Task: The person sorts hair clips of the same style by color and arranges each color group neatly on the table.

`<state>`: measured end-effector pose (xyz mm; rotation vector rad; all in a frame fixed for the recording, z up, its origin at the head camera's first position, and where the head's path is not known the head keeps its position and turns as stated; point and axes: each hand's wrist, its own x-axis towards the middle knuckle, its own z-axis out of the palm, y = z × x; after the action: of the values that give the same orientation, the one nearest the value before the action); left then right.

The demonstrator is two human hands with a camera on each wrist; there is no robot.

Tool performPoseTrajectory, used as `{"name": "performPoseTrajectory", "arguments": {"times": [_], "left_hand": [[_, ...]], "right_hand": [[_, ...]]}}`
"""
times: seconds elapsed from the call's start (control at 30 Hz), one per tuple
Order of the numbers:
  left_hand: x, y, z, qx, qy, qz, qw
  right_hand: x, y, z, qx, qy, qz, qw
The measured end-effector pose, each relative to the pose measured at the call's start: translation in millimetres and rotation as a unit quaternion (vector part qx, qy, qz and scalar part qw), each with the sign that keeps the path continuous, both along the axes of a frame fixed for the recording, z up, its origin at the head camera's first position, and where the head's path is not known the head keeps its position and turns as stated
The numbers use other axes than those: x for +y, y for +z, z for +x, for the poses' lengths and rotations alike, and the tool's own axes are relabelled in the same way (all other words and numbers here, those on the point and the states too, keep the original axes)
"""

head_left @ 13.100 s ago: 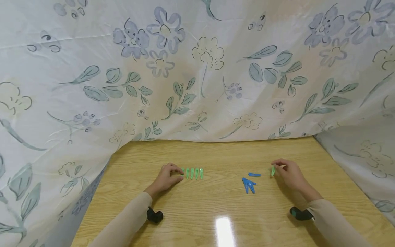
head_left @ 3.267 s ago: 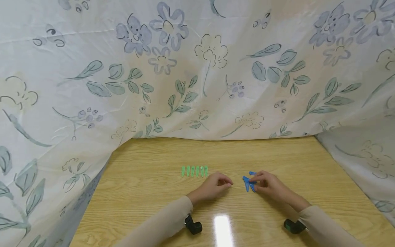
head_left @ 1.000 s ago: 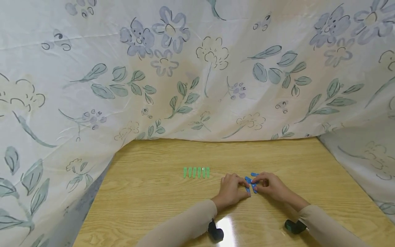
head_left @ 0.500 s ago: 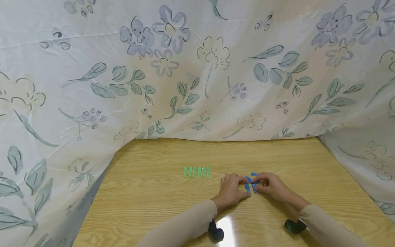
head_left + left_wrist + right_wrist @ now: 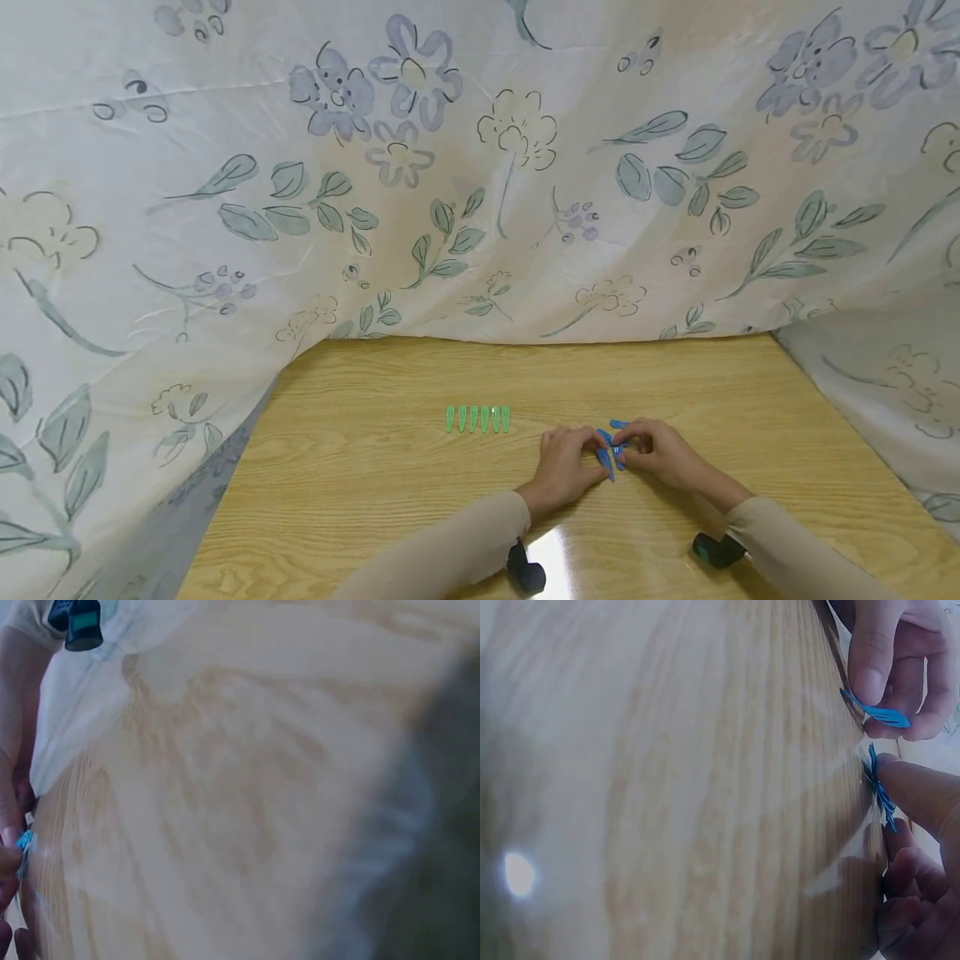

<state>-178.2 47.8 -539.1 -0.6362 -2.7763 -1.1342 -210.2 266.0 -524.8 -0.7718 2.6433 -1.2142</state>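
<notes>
Blue snap hair clips (image 5: 617,451) lie in a small overlapping heap right of the table's middle. My left hand (image 5: 567,467) pinches one blue hair clip (image 5: 887,715) between thumb and fingers at the heap's left side. Opposite it, my right hand (image 5: 657,450) has its thumb and forefinger closed on the blue clips (image 5: 880,787) at the heap's right side; the fingers partly cover them. Just behind the heap another blue clip (image 5: 618,423) lies apart. In the left wrist view only fingers and a bit of blue clip (image 5: 25,840) show at the left edge.
A neat row of several green hair clips (image 5: 477,419) lies left of the hands, all upright and side by side. The wooden table (image 5: 360,450) runs back to a hanging floral cloth (image 5: 480,208), which also drapes down both sides.
Earlier the right hand held a green clip out right; the green row is now one clip longer. My left hand has come over to the blue heap, and its clip has just tilted slightly.
</notes>
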Motion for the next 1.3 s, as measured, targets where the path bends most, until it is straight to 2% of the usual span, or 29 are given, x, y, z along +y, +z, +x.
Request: {"name": "performPoseTrajectory", "arguments": {"times": [0.13, 0.23, 0.3, 0.4, 0.5, 0.57, 0.93, 1.3], "left_hand": [[1.4, -0.7, -1.2, 0.005, -0.011, 0.019, 0.9997], [0.2, -0.3, -3.9, -0.007, -0.014, 0.048, 0.9987], [-1.9, 1.4, -5.8, -0.027, -0.017, 0.079, 0.9963], [-6.2, 5.1, -8.1, -0.061, -0.039, 0.132, 0.9885], [-10.2, 9.8, -9.1, -0.096, -0.065, 0.184, 0.976], [-12.2, 12.1, -9.3, -0.109, -0.074, 0.201, 0.9707], [-22.9, 16.1, -9.1, -0.118, -0.075, 0.2, 0.9698], [-44.6, 25.8, -13.0, -0.097, -0.058, 0.18, 0.9772]], "right_hand": [[-0.1, -0.2, 0.3, 0.0, 0.001, -0.005, 1.0], [0.0, 0.1, 0.7, -0.004, 0.001, -0.006, 1.0], [0.3, 0.2, 0.8, -0.007, 0.0, -0.005, 1.0], [0.5, 0.4, 0.7, -0.012, -0.005, -0.003, 0.9999], [0.6, 0.2, 0.9, -0.014, -0.008, -0.002, 0.9999], [0.7, 0.2, 1.2, -0.014, -0.008, -0.001, 0.9999], [0.6, 0.0, 1.9, -0.015, -0.006, -0.002, 0.9999], [-0.9, 1.9, 2.9, -0.008, -0.009, -0.002, 0.9999]]}}
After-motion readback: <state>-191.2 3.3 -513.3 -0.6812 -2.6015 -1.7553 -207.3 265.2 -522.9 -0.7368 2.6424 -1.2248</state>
